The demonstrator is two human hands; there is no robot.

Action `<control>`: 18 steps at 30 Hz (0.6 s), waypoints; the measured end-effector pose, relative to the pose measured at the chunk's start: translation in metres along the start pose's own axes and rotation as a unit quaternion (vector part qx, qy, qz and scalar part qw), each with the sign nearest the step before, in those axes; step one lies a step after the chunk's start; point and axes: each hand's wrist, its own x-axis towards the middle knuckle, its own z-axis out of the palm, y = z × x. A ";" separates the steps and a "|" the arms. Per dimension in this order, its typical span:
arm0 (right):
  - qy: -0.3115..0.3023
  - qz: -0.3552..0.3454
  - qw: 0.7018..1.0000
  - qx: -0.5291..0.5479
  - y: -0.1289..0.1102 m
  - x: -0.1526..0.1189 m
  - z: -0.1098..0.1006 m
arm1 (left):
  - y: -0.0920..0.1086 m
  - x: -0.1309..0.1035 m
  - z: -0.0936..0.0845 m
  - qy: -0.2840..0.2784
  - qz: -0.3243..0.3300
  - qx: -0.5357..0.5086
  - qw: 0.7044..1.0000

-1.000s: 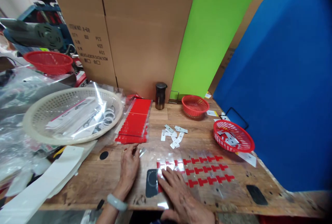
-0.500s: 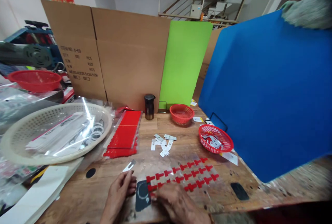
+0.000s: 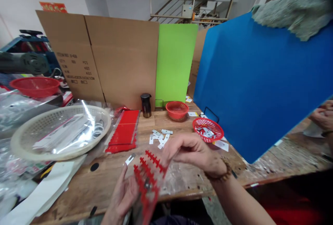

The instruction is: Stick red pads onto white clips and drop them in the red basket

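A clear sheet with rows of red shapes (image 3: 149, 176) hangs tilted over the table's front edge, blurred in its lower part. My right hand (image 3: 191, 153) pinches its upper right part with closed fingers. Beside the sheet's left edge is my left hand (image 3: 125, 192), palm up; motion blur and the sheet hide whether its fingers grip anything. Just above my left fingertips lies a small white piece with a slot (image 3: 129, 159). Several flat white and metal pieces (image 3: 160, 137) are scattered mid-table, beyond my hands.
Red baskets (image 3: 177, 110) (image 3: 208, 130) stand behind and right, near a dark jug (image 3: 146, 105). Red sheets (image 3: 126, 127) and a large cream basket (image 3: 18, 141) are left. A blue board (image 3: 241, 79) rises at right, with another person's hand (image 3: 322, 116) beyond it.
The red-patterned sheet has been lifted off the table and tilted by my right hand, which rose and moved right. The dark square beside it is no longer visible. The view has shifted.
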 end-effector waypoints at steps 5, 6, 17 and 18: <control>0.081 0.111 0.981 -0.137 0.044 -0.043 -0.069 | 0.005 -0.008 -0.011 0.098 -0.010 -0.073 0.992; 0.100 0.146 0.969 -0.175 0.057 -0.054 -0.083 | 0.003 -0.010 -0.011 0.111 -0.011 -0.056 0.992; 0.168 0.160 0.836 -0.497 0.141 -0.079 -0.102 | -0.046 -0.022 0.008 0.091 -0.058 0.066 0.992; 0.151 0.150 0.849 -0.483 0.143 -0.068 -0.091 | -0.049 -0.023 0.008 0.097 -0.058 0.073 0.991</control>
